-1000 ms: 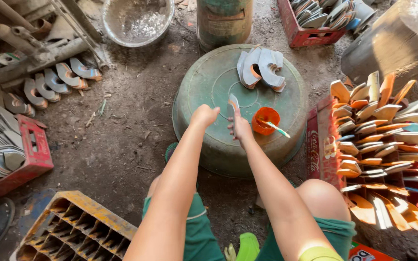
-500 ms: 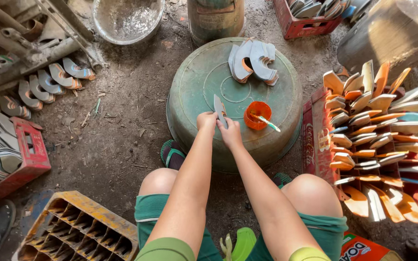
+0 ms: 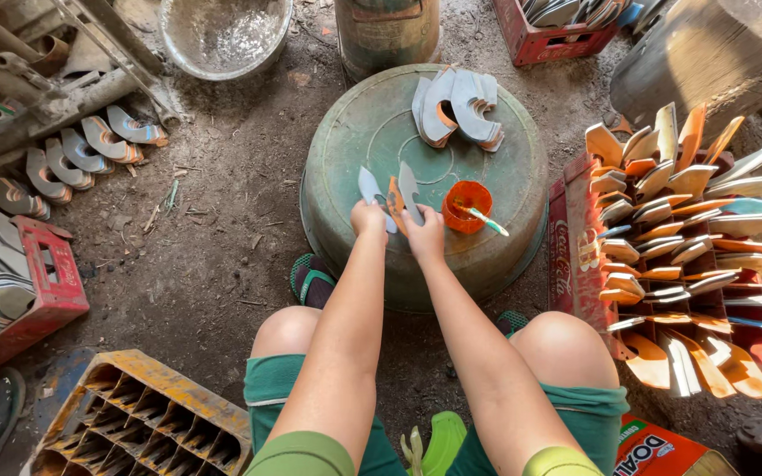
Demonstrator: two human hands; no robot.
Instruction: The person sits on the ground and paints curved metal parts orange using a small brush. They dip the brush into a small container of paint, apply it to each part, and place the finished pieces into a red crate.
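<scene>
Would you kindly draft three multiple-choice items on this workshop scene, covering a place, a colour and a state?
1. Where does the small cup stand?
A. on the overturned green tub
B. in the yellow crate
C. on the dirt floor

2. What colour is the cup?
A. blue
B. orange
C. white

3. What are the left hand and right hand doing?
A. resting on the knees
B. lying flat and empty
C. holding grey blade pieces upright

Answers: 1 A, it sits on the tub's upturned base; 2 B, its wall is orange; 3 C, blades rise from both hands.

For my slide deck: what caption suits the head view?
Both hands hold grey blades over an upturned green tub.
</scene>
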